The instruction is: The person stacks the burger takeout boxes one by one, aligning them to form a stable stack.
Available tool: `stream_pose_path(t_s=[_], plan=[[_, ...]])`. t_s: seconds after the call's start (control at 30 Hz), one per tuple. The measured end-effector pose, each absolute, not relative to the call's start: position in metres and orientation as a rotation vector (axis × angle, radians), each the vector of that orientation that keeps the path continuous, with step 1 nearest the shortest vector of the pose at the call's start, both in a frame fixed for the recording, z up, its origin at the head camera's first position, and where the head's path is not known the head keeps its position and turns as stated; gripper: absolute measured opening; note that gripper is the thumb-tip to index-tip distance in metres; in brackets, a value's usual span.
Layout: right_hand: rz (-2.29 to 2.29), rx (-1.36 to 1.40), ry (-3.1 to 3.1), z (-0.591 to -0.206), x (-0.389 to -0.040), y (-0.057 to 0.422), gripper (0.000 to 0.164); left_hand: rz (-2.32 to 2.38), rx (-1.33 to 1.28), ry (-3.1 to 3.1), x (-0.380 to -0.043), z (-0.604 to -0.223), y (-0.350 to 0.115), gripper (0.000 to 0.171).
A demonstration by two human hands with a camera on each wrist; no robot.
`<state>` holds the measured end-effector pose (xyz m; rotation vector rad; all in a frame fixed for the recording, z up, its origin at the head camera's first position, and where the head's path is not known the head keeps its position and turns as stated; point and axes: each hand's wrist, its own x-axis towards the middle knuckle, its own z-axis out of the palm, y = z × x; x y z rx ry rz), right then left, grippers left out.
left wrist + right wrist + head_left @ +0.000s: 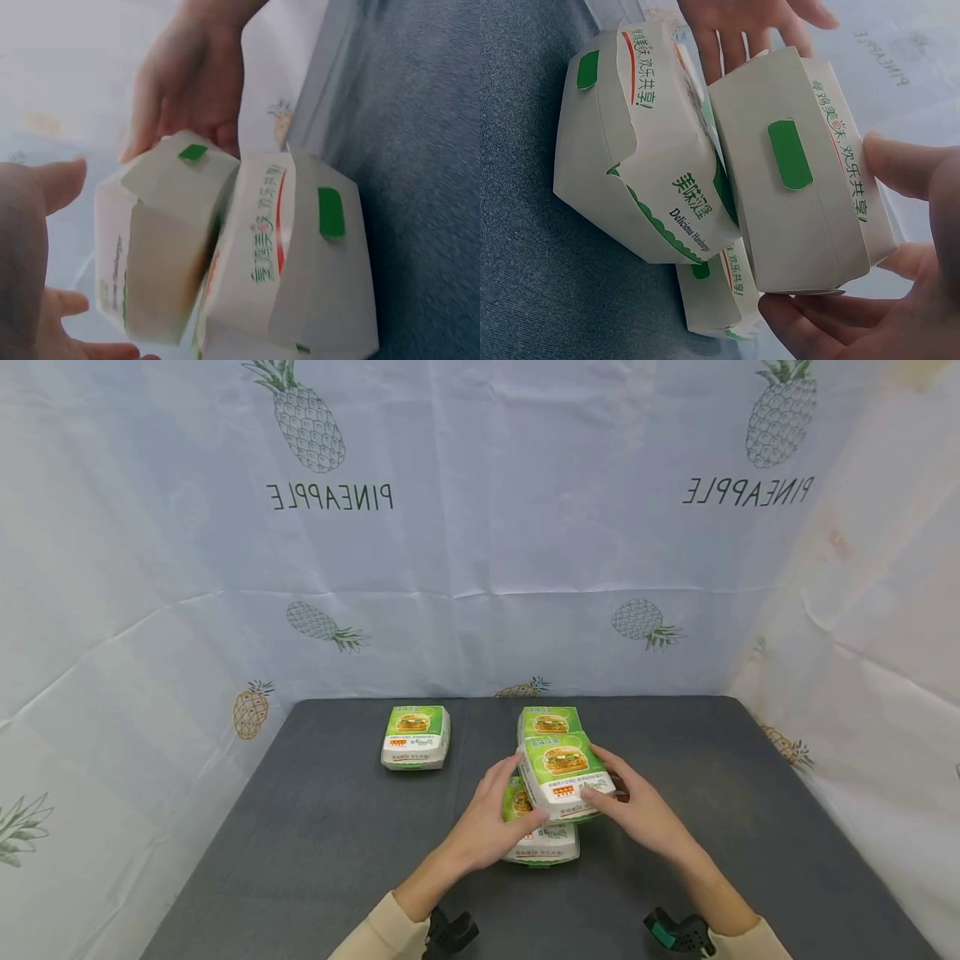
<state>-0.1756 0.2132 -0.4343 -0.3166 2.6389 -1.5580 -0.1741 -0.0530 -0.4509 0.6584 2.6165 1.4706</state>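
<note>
A white and green hamburger box [566,774] tilts above a similar box [551,853] on the table and partly covers it. My right hand [647,810] grips the raised box from its right side, with the thumb on top and fingers [817,319] under its edge. At its left side is my left hand [486,828], its fingers extended and spread beside the box. In the left wrist view, a gap shows between that hand's thumb and the raised box [161,225]. Behind the raised box stands another hamburger box [551,718], its front partly hidden.
A further hamburger box [415,739] sits at the back left of the dark table [322,835]. White pineapple-print cloth [480,527] hangs behind the table and along both sides. A black device is worn on each wrist.
</note>
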Motion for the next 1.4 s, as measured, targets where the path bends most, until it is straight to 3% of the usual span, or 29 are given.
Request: stream_pose_path(t_s=[0.27,1.4], plan=[[-1.551,-0.296,2.64,-0.431,-0.171,0.209,0.082,1.499,0.658,2.586,-0.177,-0.45,-0.047,0.092],[-1.67,-0.483,2.455,-0.433,-0.158,0.195,0.09,1.655,0.792,2.419,-0.177,-0.463,-0.088,0.085]])
